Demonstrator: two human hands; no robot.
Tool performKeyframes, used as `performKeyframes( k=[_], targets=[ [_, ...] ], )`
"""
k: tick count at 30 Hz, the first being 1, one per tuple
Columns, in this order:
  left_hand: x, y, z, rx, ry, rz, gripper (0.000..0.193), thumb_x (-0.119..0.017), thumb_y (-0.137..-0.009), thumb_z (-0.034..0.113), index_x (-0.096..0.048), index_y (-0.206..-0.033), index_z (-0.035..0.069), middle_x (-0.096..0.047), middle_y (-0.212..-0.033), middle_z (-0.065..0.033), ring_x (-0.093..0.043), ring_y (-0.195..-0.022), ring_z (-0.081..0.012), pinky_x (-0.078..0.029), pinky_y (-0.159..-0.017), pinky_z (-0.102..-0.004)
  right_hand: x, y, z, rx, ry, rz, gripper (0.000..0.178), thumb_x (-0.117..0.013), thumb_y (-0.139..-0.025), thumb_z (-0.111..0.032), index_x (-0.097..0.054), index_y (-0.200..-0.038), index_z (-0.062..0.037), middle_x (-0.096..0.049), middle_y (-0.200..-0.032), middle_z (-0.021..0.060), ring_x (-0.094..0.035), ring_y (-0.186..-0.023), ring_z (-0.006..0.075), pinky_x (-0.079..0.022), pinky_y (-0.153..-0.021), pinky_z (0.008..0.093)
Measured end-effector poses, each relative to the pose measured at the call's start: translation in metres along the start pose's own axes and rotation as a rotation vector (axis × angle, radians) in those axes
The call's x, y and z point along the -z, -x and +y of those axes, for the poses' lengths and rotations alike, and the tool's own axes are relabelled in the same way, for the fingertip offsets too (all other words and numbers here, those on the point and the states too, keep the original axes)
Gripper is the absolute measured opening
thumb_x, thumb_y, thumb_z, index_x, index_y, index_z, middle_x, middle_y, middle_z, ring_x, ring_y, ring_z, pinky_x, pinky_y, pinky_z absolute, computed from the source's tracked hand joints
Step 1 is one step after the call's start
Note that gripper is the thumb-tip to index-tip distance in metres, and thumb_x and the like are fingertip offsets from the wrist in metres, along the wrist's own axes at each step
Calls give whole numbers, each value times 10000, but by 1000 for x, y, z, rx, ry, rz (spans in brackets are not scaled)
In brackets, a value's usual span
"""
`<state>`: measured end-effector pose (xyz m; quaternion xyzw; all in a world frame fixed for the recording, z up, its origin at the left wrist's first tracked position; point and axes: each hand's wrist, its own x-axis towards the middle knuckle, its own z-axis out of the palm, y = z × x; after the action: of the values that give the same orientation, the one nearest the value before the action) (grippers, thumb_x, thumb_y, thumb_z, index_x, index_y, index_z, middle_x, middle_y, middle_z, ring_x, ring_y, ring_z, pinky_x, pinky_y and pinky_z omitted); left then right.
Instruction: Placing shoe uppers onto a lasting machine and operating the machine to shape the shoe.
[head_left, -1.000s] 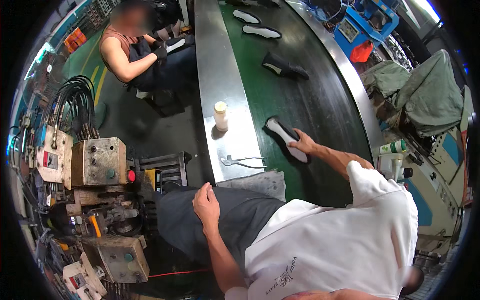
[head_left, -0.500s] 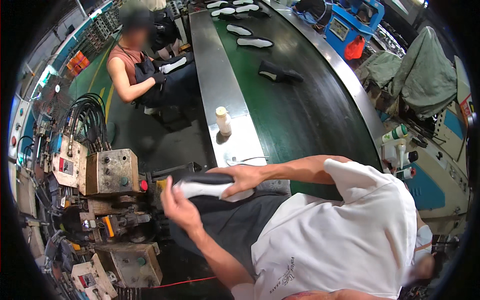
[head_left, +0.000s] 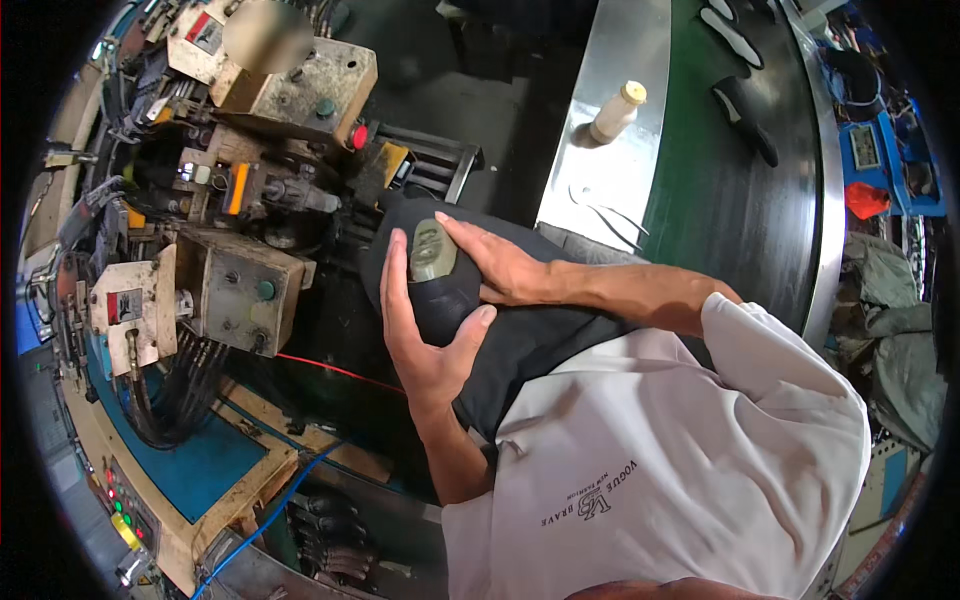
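Note:
Both hands hold a black shoe upper [head_left: 443,306] stretched over a shoe last, resting against dark cloth over my lap. The olive-green top of the last [head_left: 433,250] shows through the shoe's opening. My left hand [head_left: 425,345] lies along the near left side, fingers on one flank and thumb on the other. Around the right side curls my right hand [head_left: 500,265], its thumb close to the top of the last. The white underside of the shoe is hidden now.
A grimy machine [head_left: 270,190] with a red button stands at left. Ahead on the right, a metal ledge [head_left: 625,30] carries a yellow-capped bottle [head_left: 618,112] and tweezer-like tool [head_left: 612,215]. Beyond runs a green-black conveyor belt [head_left: 700,190] with dark shoes [head_left: 745,118].
My view has swung left toward the machine. The shoe has been turned so its opening and the green last face up instead of the white underside. My left hand now wraps its side.

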<state>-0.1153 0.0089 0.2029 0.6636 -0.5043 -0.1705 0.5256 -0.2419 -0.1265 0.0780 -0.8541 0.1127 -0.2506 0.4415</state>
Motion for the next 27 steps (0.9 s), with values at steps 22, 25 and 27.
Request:
performKeyframes(
  k=[22,25,27],
  targets=[
    [15,-32,-23,88,127,43,553,-728,-789,97,-644,-1324,-17,-698,-1330,-132,-638,-1290,-281,-452,-1190,-448,2,-22,-22,-220,8,-44,1180,-784,-787,-32,-91,-1741,-17,-484,-1539,327,-512,-1412,525,-459,-1170,529],
    [51,-45,-47,187,683,89,735,-772,-926,195,-472,-1573,19,-598,-1480,-150,-582,-1345,-264,-424,-1210,-435,23,-70,-22,-126,44,-283,1224,-864,-832,-250,-74,-1750,-68,-644,-1306,303,-646,-1207,505,-526,-1037,536],
    [71,-39,-65,222,671,208,674,-745,-969,83,-464,-1579,26,-566,-1477,-140,-599,-1292,-238,-460,-1162,-389,30,-97,-43,-255,-99,-450,1069,-847,-867,-414,-304,-1694,-10,-686,-1356,336,-701,-1206,455,-539,-1040,487]
  ],
)
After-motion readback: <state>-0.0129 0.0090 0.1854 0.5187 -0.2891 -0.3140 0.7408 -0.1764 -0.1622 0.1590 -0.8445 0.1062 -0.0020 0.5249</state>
